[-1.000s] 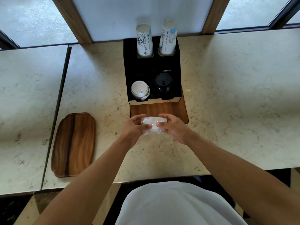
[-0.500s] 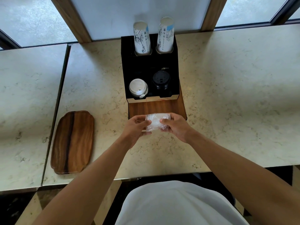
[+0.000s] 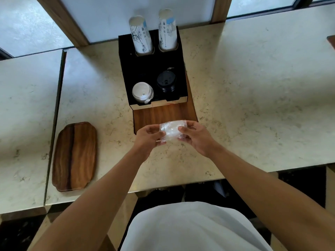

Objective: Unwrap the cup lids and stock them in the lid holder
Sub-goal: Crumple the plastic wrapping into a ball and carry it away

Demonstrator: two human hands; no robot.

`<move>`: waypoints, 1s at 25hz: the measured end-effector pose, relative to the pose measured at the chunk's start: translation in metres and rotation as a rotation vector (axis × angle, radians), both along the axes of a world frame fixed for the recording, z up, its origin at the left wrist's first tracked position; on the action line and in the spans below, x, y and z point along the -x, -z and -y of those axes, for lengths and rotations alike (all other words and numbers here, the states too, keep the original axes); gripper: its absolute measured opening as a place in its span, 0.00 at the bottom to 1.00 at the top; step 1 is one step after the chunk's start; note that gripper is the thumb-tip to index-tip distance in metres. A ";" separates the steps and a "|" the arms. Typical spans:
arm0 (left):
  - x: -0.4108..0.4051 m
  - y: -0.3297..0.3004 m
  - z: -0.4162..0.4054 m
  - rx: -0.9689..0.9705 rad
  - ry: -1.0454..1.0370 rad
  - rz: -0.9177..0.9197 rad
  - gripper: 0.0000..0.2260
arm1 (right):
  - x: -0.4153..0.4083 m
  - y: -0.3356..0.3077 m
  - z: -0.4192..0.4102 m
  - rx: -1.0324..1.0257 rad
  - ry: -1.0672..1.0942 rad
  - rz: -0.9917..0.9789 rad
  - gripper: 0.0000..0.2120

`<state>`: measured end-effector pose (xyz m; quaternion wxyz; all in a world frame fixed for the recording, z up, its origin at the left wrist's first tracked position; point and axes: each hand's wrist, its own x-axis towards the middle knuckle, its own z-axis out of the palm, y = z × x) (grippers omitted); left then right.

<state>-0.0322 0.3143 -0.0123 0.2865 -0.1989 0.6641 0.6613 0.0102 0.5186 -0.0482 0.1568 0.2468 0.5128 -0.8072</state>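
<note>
The wrapped lids (image 3: 172,130) sit pinched between both hands, the left hand (image 3: 147,140) gripping one end, the right hand (image 3: 196,137) the other, just before the lid holder (image 3: 125,69).

Two cup stacks (image 3: 140,36), two lid stacks (image 3: 142,91), one tray (image 3: 74,156).

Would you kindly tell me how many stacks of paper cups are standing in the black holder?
2: the left cup stack and the right cup stack, side by side in the black holder's back slots.
</note>
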 end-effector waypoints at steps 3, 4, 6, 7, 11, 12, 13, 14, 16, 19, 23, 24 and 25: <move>0.001 0.002 -0.008 0.012 0.073 -0.026 0.15 | -0.015 0.003 -0.006 0.023 0.097 0.012 0.25; 0.002 0.003 -0.011 0.016 0.108 -0.034 0.15 | -0.022 0.003 -0.007 0.038 0.144 0.009 0.24; 0.003 0.005 -0.019 0.011 0.192 -0.042 0.15 | -0.040 0.006 -0.008 0.047 0.254 -0.006 0.22; 0.003 0.005 -0.023 0.011 0.247 -0.046 0.15 | -0.050 0.007 -0.008 0.048 0.316 -0.009 0.22; -0.004 0.008 -0.044 0.032 0.477 -0.098 0.16 | -0.093 0.005 -0.007 -0.004 0.551 -0.008 0.31; -0.010 0.008 -0.053 0.027 0.534 -0.101 0.16 | -0.108 0.005 -0.009 -0.028 0.618 0.001 0.33; -0.017 0.008 -0.064 0.017 0.589 -0.097 0.16 | -0.124 0.005 -0.011 -0.045 0.684 0.010 0.34; -0.026 0.008 -0.074 0.009 0.643 -0.097 0.16 | -0.140 0.006 -0.013 -0.055 0.746 0.017 0.35; -0.046 0.010 -0.096 0.009 0.746 -0.123 0.17 | -0.175 0.009 -0.018 -0.063 0.849 0.031 0.39; -0.080 0.012 -0.126 0.031 0.865 -0.178 0.17 | -0.222 0.015 -0.025 -0.068 0.955 0.050 0.40; -0.126 0.017 -0.165 0.102 1.013 -0.197 0.19 | -0.283 0.025 -0.037 -0.059 1.074 0.083 0.38; -0.138 0.019 -0.175 0.111 1.054 -0.190 0.20 | -0.298 0.029 -0.040 -0.056 1.095 0.088 0.38; -0.151 0.021 -0.184 0.122 1.084 -0.181 0.20 | -0.314 0.033 -0.045 -0.047 1.112 0.094 0.38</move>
